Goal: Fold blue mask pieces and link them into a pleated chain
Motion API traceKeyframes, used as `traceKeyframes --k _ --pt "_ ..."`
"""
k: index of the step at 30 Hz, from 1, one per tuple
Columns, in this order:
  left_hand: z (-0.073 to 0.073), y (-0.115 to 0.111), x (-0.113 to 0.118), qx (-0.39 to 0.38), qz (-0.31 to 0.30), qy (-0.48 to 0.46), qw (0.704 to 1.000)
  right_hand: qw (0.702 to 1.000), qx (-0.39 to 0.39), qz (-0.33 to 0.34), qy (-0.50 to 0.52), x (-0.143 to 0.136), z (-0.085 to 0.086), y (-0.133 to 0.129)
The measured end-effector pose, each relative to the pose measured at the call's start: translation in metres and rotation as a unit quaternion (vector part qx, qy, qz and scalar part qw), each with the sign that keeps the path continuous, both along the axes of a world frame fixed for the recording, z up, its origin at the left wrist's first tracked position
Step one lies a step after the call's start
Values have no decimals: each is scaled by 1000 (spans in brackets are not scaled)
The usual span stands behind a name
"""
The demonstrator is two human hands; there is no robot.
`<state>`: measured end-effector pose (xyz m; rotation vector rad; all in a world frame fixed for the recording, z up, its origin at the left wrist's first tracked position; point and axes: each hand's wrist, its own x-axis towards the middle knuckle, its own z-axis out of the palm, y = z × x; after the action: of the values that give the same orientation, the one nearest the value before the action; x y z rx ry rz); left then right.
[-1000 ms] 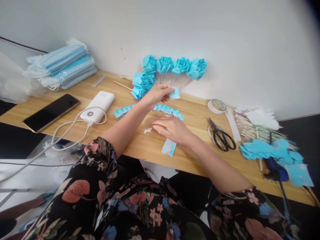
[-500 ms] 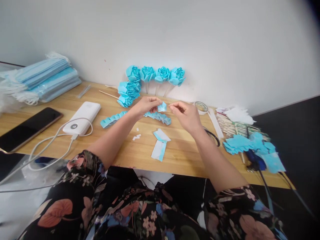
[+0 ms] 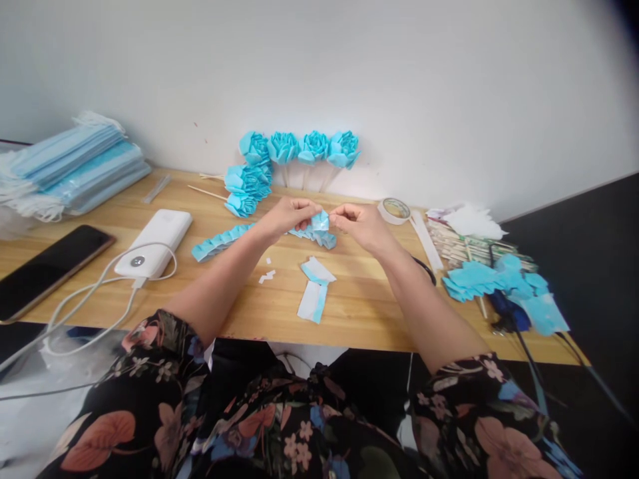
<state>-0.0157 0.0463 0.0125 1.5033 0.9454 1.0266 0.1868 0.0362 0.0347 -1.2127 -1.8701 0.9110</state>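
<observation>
My left hand [image 3: 293,218] pinches a small blue fabric piece [image 3: 320,221], cut like a petal, above the table. The fingers of my right hand [image 3: 360,226] are pinched together right at the piece's right edge; whether they grip that edge or something tiny is too small to see. Below and behind my left hand lies a pleated blue strip [image 3: 219,243], partly hidden by my forearm. Nearer to me lie two blue-and-white cut pieces [image 3: 313,301] and several tiny white scraps [image 3: 268,275].
Blue fabric flowers [image 3: 314,148] on sticks stand along the wall. Stacked face masks [image 3: 74,163], a phone [image 3: 52,269] and a power bank [image 3: 157,241] with a white cable lie left. On the right are a tape roll [image 3: 394,209], wooden sticks [image 3: 452,245] and blue fabric petals [image 3: 472,279].
My right hand has moved left, closing the gap to the blue piece in my left hand. The view has shifted slightly, and the tape roll now shows more fully.
</observation>
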Motion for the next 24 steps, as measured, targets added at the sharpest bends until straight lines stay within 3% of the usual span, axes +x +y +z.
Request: traceKeyframes --k 3,6,8,11,15,19,24 --pt "-1 2 -2 48 51 15 997 996 30 -53 63 8 0 2" --pt "0 7 1 114 105 134 979 983 28 -100 154 22 -1 4" --pt "2 12 11 174 105 230 952 974 12 -108 201 32 -6 4" --pt "6 22 33 249 35 339 906 965 -17 -113 234 43 -18 4" --pt "8 39 58 226 -71 451 861 955 -51 -129 261 51 -37 1" --pt "1 48 63 168 -127 446 870 945 -77 -120 294 54 -48 0" --pt "-8 46 59 167 -147 402 888 938 -101 -103 315 54 -52 2"
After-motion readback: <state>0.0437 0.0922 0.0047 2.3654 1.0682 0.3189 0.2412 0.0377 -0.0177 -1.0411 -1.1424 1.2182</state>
